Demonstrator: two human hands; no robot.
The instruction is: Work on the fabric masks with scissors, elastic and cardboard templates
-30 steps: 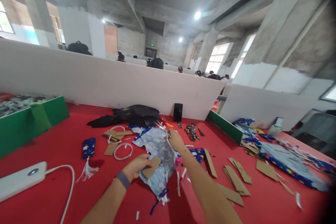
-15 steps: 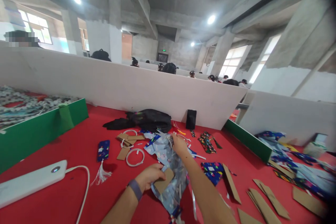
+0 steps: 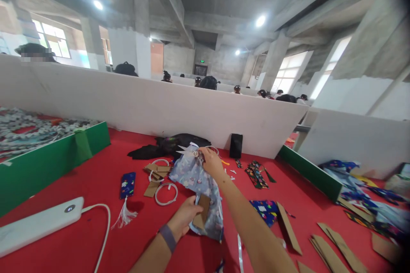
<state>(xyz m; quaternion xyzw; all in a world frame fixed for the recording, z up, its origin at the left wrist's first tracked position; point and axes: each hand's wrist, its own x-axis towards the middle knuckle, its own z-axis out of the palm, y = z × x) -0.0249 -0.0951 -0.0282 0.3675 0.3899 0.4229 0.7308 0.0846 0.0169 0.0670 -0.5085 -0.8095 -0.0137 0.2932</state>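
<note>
1. The red surface point(image 3: 80, 179) carried the whole job: a cutting step was in hand, judging by the blades set at the top edge of a raised sheet of patterned paper.
2. The patterned paper point(image 3: 195, 179), pale blue with small figures, was held up off the surface between both hands, tilted toward the person, its lower edge hanging near the left hand.
3. The right hand point(image 3: 210, 162) was closed around the handles of the scissors point(image 3: 191, 152); the blades pointed left at the paper's upper edge, and how far apart they stood could not be told.
4. The left hand point(image 3: 186, 217) was closed in a pinch, pressing a cardboard piece point(image 3: 201, 216) against the lower part of the paper.
5. The next move would likely call for keeping the paper taut between the hands and steering the blades along the cardboard's outline without shifting it.
6. More cardboard pieces point(image 3: 153, 175), a white cable loop point(image 3: 166, 193) and a power bank point(image 3: 38, 226) lay to the left, apart from the hands.
</note>
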